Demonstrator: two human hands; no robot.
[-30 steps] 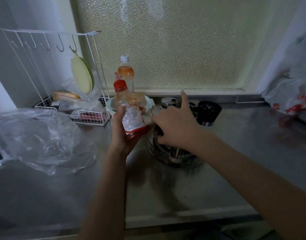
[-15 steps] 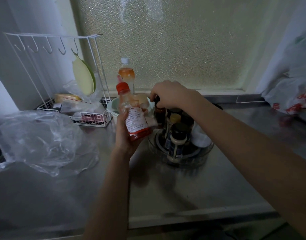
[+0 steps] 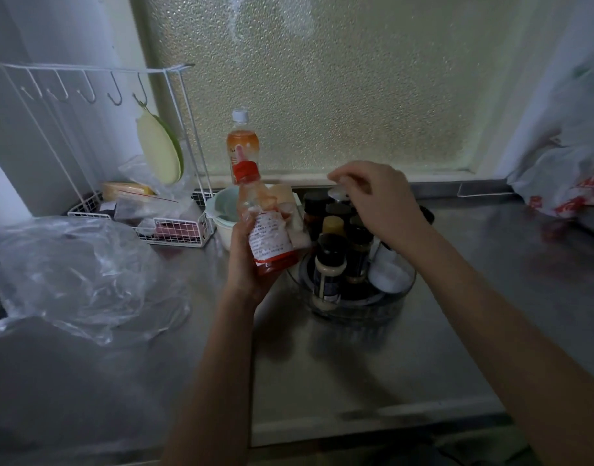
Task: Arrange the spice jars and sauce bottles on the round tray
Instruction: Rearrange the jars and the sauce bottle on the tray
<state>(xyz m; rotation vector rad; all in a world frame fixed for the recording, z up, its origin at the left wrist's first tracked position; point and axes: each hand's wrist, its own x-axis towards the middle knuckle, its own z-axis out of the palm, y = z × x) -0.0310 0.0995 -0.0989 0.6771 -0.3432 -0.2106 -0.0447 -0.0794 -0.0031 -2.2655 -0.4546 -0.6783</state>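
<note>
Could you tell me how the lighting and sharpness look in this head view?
Head view: dim and backlit by the frosted window; the jars on the round tray read as dark shapes; the right hand is slightly motion-blurred; the rack bows from wide-angle distortion.

Brushed metal counter point(image 3: 356, 364), clear plastic tray point(image 3: 403, 294)

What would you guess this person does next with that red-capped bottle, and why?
Probably set it on the round tray. The left hand holds the red-capped sauce bottle just left of the tray, off the counter, while the right hand hovers over the dark-lidded jars crowding it, perhaps making room.
</note>
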